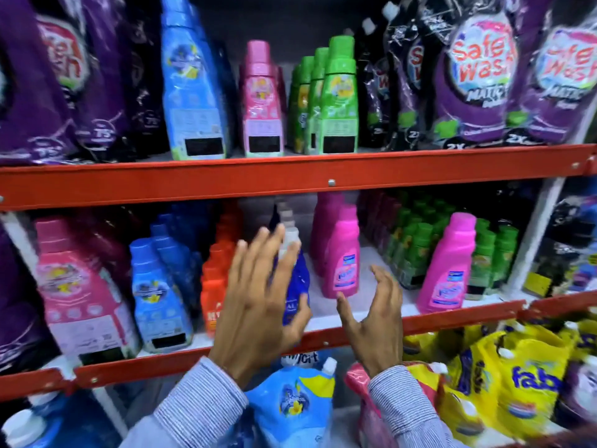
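The blue bottle [298, 279] stands on the middle shelf [452, 315], between orange bottles [213, 286] and a pink bottle [342, 263]. The left hand [258, 305] is spread open across it, and the right hand [371, 318] is open, holding nothing. With no grip closed, the bottle could be knocked into its neighbours or off the edge.

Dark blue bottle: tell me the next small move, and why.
Probably close the left hand round the dark blue bottle: its fingers are spread straight in front of it, not yet curled; the right hand is open beside it, holding nothing.
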`<state>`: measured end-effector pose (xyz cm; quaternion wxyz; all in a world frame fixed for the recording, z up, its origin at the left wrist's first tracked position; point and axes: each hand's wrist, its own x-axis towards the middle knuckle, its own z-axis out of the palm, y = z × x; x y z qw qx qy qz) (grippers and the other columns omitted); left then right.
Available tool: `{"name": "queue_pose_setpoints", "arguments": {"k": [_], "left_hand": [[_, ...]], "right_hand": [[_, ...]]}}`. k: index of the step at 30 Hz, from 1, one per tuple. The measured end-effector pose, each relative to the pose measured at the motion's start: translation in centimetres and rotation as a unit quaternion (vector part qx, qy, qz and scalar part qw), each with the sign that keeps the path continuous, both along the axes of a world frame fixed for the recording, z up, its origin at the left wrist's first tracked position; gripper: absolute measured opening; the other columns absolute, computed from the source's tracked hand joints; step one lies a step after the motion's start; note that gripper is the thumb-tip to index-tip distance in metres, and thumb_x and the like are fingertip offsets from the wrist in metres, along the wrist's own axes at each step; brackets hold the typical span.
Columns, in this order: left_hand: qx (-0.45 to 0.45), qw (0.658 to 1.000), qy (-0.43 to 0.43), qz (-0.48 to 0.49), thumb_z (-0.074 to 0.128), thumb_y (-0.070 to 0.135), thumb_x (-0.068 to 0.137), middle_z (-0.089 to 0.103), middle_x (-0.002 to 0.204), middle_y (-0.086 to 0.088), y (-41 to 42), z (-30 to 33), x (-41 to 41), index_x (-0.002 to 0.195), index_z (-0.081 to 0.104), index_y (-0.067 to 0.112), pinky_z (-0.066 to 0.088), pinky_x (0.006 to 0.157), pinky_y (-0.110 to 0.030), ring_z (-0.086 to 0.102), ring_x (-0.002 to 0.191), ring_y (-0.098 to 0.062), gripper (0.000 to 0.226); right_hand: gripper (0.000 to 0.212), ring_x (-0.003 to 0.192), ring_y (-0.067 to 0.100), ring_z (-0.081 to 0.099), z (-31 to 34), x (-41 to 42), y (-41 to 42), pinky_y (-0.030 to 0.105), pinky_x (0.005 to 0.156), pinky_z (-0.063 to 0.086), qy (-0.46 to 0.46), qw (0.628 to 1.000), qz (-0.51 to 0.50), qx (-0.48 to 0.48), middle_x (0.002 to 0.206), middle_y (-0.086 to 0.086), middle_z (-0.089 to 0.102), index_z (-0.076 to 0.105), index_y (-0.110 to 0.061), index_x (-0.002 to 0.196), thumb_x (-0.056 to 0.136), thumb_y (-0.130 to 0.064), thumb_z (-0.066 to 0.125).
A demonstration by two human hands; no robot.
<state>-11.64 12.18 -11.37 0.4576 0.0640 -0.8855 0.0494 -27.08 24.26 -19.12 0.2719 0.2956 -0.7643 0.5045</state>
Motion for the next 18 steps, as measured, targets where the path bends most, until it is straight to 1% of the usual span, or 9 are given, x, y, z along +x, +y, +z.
{"name": "queue_pose_setpoints", "arguments": {"k": [2,5,7,9,12,14,16,18], "left_hand": [[0.016,0.997,-0.058,-0.048,0.066,0.034,0.078,0.04,0.157,-0.012,1.6,-3.3,-1.8,0.147,0.043,0.011,0.027,0.12,-0.051,0.035,0.147,-0.029,0.076],[0.035,0.987,-0.133,-0.078,0.06,0.035,0.08,0.048,0.152,-0.011,3.3,-7.0,-4.4,0.143,0.046,0.012,0.026,0.12,-0.043,0.043,0.143,-0.028,0.069],[0.047,0.979,-0.185,-0.068,0.054,0.038,0.08,0.051,0.15,-0.011,4.1,-8.8,-5.8,0.142,0.046,0.012,0.03,0.121,-0.044,0.045,0.141,-0.028,0.068],[0.061,0.97,-0.229,-0.044,0.049,0.042,0.079,0.049,0.152,-0.01,4.3,-10.1,-6.7,0.143,0.045,0.013,0.037,0.119,-0.048,0.046,0.141,-0.029,0.071],[0.075,0.962,-0.264,-0.014,0.046,0.045,0.077,0.05,0.151,-0.01,4.2,-11.8,-7.4,0.144,0.044,0.014,0.035,0.117,-0.051,0.049,0.139,-0.029,0.075],[0.082,0.958,-0.273,-0.002,0.046,0.045,0.075,0.051,0.15,-0.011,4.0,-12.7,-7.4,0.145,0.043,0.013,0.038,0.115,-0.055,0.05,0.138,-0.03,0.076],[0.088,0.956,-0.278,0.011,0.045,0.045,0.076,0.051,0.15,-0.01,3.9,-13.4,-7.5,0.146,0.042,0.012,0.039,0.115,-0.056,0.049,0.139,-0.029,0.077],[0.082,0.955,-0.285,0.021,0.043,0.046,0.076,0.05,0.151,-0.008,4.0,-14.0,-7.5,0.147,0.041,0.012,0.031,0.121,-0.053,0.046,0.141,-0.027,0.078]], "right_hand": [[0.067,0.126,0.032,0.045,-0.5,-1.9,1.9,0.035,0.109,0.032,-0.025,0.998,-0.043,-0.03,0.134,0.017,0.05,0.043,-0.003,0.132,0.078,-0.034,0.068],[0.073,0.124,0.038,0.044,-1.2,-5.0,4.2,0.042,0.108,0.033,-0.06,0.989,-0.112,-0.073,0.132,0.023,0.049,0.041,-0.001,0.133,0.074,-0.028,0.076],[0.082,0.125,0.042,0.041,-1.5,-6.8,5.5,0.044,0.108,0.032,-0.085,0.98,-0.153,-0.09,0.133,0.027,0.045,0.037,0.001,0.136,0.072,-0.025,0.081],[0.09,0.127,0.042,0.038,-1.5,-8.2,6.4,0.046,0.109,0.033,-0.11,0.971,-0.185,-0.104,0.135,0.029,0.041,0.032,0.001,0.138,0.069,-0.027,0.083],[0.101,0.129,0.043,0.035,-1.6,-10.4,7.4,0.048,0.111,0.032,-0.126,0.967,-0.203,-0.092,0.138,0.029,0.039,0.028,0.004,0.139,0.064,-0.033,0.086],[0.107,0.131,0.044,0.035,-1.8,-11.6,7.7,0.046,0.112,0.03,-0.144,0.968,-0.194,-0.074,0.139,0.03,0.039,0.027,0.006,0.14,0.061,-0.035,0.088],[0.108,0.127,0.042,0.04,-2.1,-12.4,7.9,0.044,0.108,0.033,-0.162,0.967,-0.184,-0.065,0.136,0.029,0.043,0.03,0.005,0.139,0.059,-0.036,0.089],[0.103,0.121,0.04,0.046,-2.4,-13.0,8.1,0.042,0.102,0.036,-0.157,0.969,-0.182,-0.059,0.13,0.027,0.048,0.035,0.002,0.135,0.057,-0.036,0.09]]}}
